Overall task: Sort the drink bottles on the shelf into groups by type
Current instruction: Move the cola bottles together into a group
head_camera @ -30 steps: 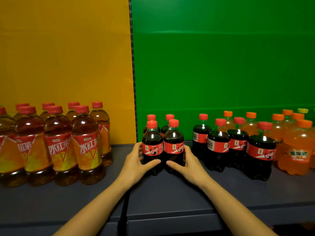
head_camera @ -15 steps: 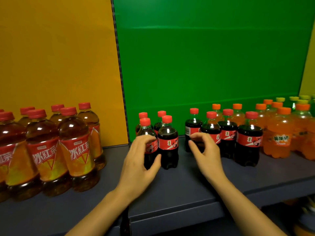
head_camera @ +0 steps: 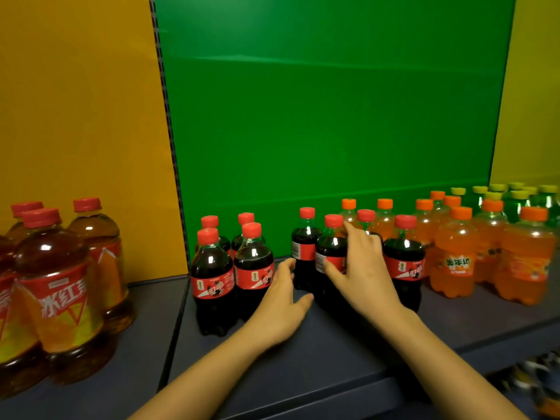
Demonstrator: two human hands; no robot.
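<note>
A block of several red-capped cola bottles (head_camera: 213, 277) stands at the left of the green-backed bay. Right of it is a looser cluster of cola bottles. My right hand (head_camera: 359, 269) wraps around the front cola bottle (head_camera: 331, 253) of that cluster, thumb on its label and fingers behind its right side. My left hand (head_camera: 280, 301) is open with straight fingers. Its fingertips lie by the base of another cola bottle (head_camera: 304, 247), between the two cola groups. Whether they touch it is unclear.
Large iced tea bottles (head_camera: 65, 283) stand at the left before the yellow panel. Orange soda bottles (head_camera: 456, 253) fill the right, with green bottles (head_camera: 515, 201) behind them. The dark shelf (head_camera: 303, 368) has bare surface along its front edge.
Both hands left the left cola block and moved right. My right hand has closed around a bottle in the second cola cluster. The view has turned to the right.
</note>
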